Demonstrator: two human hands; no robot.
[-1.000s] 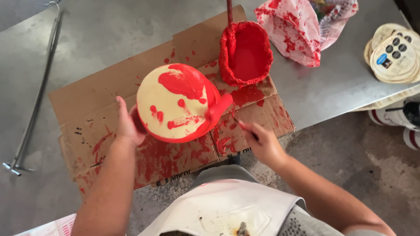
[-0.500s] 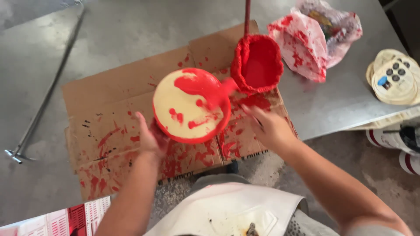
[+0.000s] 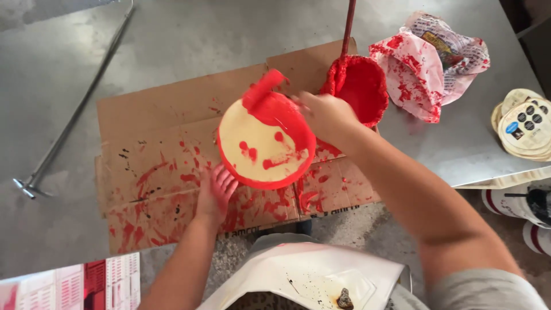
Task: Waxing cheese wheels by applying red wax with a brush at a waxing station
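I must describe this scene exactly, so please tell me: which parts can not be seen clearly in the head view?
- Right hand: fingertips blurred; any tool in it cannot be told.
- Left hand: fingertips hidden under the cream disc.
- Red rod: top cut off by the upper edge.
- Red container: near rim hidden by the right hand.
- Shoes: cut off by the right edge.

Grey metal table (image 3: pixel 189 34), paint-stained flattened cardboard (image 3: pixel 155 120) at its front edge, metal rod (image 3: pixel 74 115) left, crumpled stained wrapper (image 3: pixel 430 63) and round lids (image 3: pixel 525 123) right
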